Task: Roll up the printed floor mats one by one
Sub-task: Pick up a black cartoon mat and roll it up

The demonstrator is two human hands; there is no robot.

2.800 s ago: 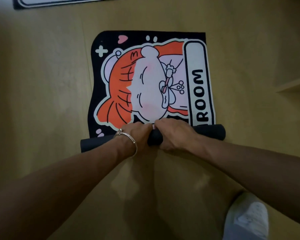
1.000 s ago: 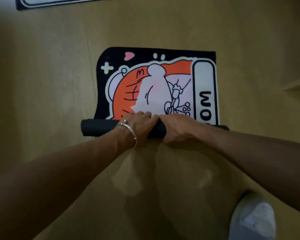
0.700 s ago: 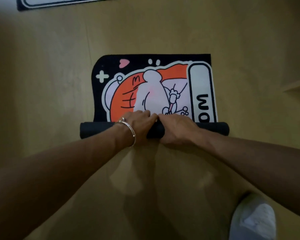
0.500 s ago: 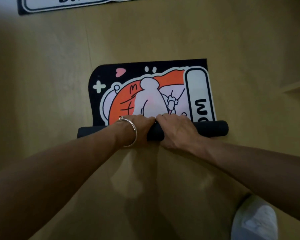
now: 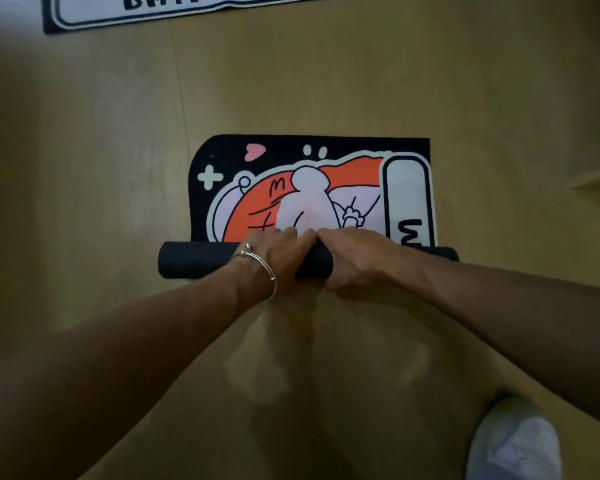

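Note:
A printed floor mat (image 5: 312, 188) with an orange-haired cartoon figure on black lies on the wooden floor, its near part wound into a dark roll (image 5: 194, 259). My left hand (image 5: 274, 252), with a silver bangle on the wrist, and my right hand (image 5: 352, 258) sit side by side on the middle of the roll, fingers curled over its top. The flat part shows a heart, a plus sign and a white label strip with one letter.
A second flat mat (image 5: 174, 10) with white and black lettering lies at the top left edge. A wooden ledge (image 5: 596, 176) juts in at the right. A white shoe (image 5: 516, 445) stands at the bottom right.
The roll has advanced away from me and grown thicker. Less of the print shows: the label went from "ROOM" to a single letter. Both hands stayed on the roll's middle.

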